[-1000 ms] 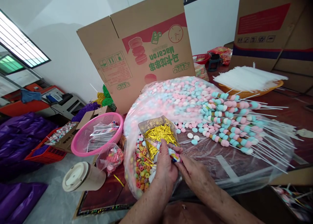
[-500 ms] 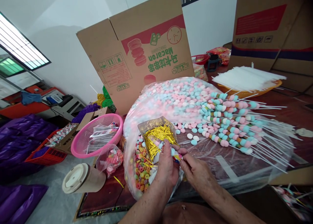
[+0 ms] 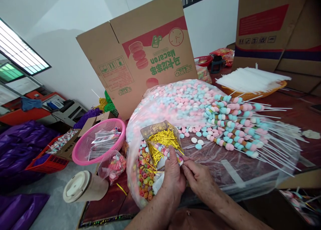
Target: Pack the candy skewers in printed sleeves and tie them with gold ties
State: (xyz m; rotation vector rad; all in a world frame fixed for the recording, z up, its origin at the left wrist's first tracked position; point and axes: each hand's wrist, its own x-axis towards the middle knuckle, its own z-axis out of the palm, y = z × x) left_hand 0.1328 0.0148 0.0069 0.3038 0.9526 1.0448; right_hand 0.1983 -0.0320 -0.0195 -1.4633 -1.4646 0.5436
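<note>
My left hand (image 3: 173, 175) is closed around a candy skewer in a printed clear wrapper (image 3: 163, 149), its thumb lying along the top. At the wrapper's near end, the fingers of my right hand (image 3: 198, 176) pinch together, touching the left fingers. A bit of gold shows by the fingertips, perhaps a twist tie; what the right fingers grip is mostly hidden. Just behind the hands lies an open clear bag of gold twist ties (image 3: 164, 138). Ring-shaped candies (image 3: 145, 176) in several colours lie to the left of my left wrist.
A large clear bag of pastel candies (image 3: 173, 96) spreads behind the hands. Finished candy skewers (image 3: 233, 126) are piled at the right, sticks outward. White sticks (image 3: 253, 79) fill an orange basket. At left stand a pink basket (image 3: 77, 153) of wrappers and a lidded cup (image 3: 87, 186).
The wrapped skewer has turned and drawn in slightly between my hands, and my right fingers have closed in nearer to the left hand. The view has shifted a little.
</note>
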